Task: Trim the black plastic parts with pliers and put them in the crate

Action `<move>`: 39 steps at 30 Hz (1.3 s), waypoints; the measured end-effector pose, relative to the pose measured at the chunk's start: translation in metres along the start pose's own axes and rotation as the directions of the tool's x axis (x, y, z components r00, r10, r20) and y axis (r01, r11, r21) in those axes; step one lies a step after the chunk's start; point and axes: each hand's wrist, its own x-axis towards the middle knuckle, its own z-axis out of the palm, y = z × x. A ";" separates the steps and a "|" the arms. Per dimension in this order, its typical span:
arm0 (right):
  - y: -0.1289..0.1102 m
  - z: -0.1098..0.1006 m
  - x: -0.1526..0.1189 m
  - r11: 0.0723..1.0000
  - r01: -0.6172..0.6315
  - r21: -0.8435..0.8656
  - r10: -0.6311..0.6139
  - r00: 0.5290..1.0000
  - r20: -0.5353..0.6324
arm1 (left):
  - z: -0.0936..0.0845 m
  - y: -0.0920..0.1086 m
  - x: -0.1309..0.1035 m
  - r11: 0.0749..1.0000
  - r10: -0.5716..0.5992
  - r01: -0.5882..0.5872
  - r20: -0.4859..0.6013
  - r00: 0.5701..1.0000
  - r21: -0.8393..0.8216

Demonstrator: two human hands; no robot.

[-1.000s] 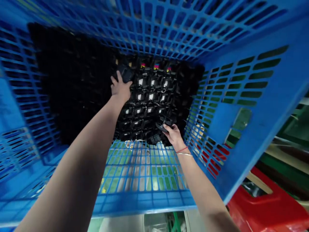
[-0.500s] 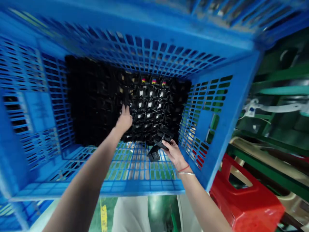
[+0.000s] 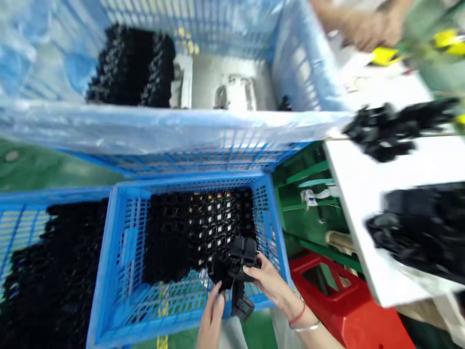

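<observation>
holding black parts (image 3: 238, 271) over blue crate (image 3: 109, 271), green floor (image 3: 36, 165) beneath.

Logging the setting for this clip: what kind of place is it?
Probably a factory assembly or packing station: blue slatted crates packed with rows of identical black plastic parts, more piled on a white workbench, both hands lifting a cluster.

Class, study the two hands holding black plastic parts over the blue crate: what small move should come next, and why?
Probably carry the black plastic parts right to the white table: both the right hand and left hand grip them clear above the blue slatted crate, and similar black pieces already lie there.
</observation>
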 end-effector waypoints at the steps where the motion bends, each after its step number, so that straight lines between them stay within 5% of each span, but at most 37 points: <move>1: -0.012 0.005 -0.014 1.000 0.030 0.004 -0.030 0.999 0.031 | 0.004 0.005 -0.011 0.997 0.067 -0.065 0.029 0.997 -0.051; 5: -0.061 0.007 -0.057 0.985 0.164 -0.058 -0.161 0.985 0.056 | 0.043 0.042 -0.038 0.961 0.231 -0.203 0.144 0.962 -0.187; 11: -0.166 -0.019 -0.102 0.859 0.440 -0.261 -0.456 0.890 0.001 | 0.132 0.161 -0.074 0.935 0.348 -0.309 0.281 0.895 -0.174; 14: -0.211 -0.030 -0.118 0.819 0.514 -0.256 -0.528 0.849 0.018 | 0.160 0.209 -0.090 0.904 0.428 -0.405 0.305 0.851 -0.138; 20: -0.271 -0.067 -0.177 0.739 0.608 -0.291 -0.632 0.775 0.013 | 0.208 0.257 -0.124 0.833 0.516 -0.551 0.430 0.741 -0.051; 26: -0.335 -0.163 -0.256 0.529 0.665 -0.528 -0.835 0.517 -0.185 | 0.314 0.298 -0.156 0.693 0.563 -0.721 0.621 0.545 0.005; 31: -0.366 -0.269 -0.302 0.472 0.533 -0.702 -0.881 0.251 -0.401 | 0.399 0.322 -0.171 0.651 0.489 -0.757 0.730 0.478 0.060; 35: -0.351 -0.335 -0.323 0.564 0.501 -0.656 -0.824 0.301 -0.480 | 0.443 0.335 -0.169 0.541 0.445 -0.813 0.746 0.495 0.216; 39: -0.321 -0.364 -0.329 0.663 0.544 -0.515 -0.745 0.411 -0.525 | 0.474 0.343 -0.159 0.453 0.442 -0.842 0.746 0.498 0.293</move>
